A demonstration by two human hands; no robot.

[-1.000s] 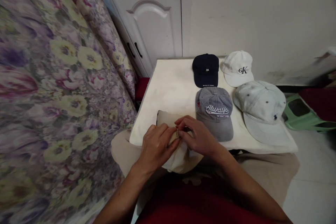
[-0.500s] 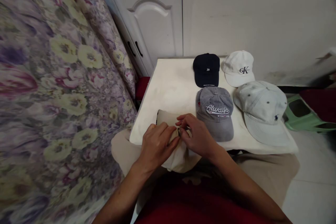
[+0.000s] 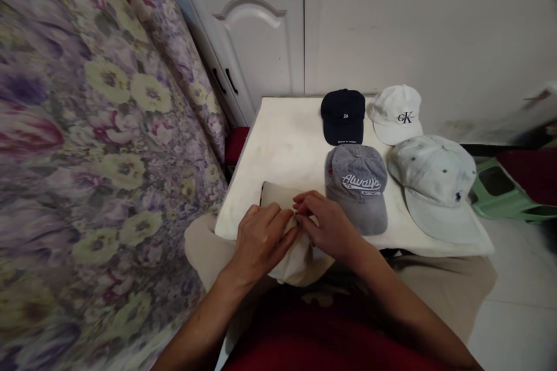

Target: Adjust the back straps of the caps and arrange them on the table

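Observation:
A cream cap [image 3: 292, 266] lies at the near edge of the table, its brim pointing away from me and its crown toward my lap. My left hand [image 3: 262, 239] is closed on the cap's fabric from the left, thumb and fingers pinching near its middle. From the right, my right hand [image 3: 327, 225] pinches the same spot with thumb and index finger, other fingers curled. The fingertips of both hands almost meet there, and they hide most of what lies between them. Just right of my right hand sits a grey cap [image 3: 357, 185] with "Always" lettering.
A navy cap [image 3: 343, 117], a white cap [image 3: 397, 113] and a pale grey cap [image 3: 435, 179] rest on the cream-topped table [image 3: 287, 133]. A floral curtain [image 3: 126, 127] hangs at left. Behind stands a white cabinet [image 3: 261, 35]; a green stool [image 3: 496, 191] is at right.
My right fingertips have shifted slightly over the pinched spot. A small dark metallic piece that showed between the hands is now mostly covered. The other caps stay put.

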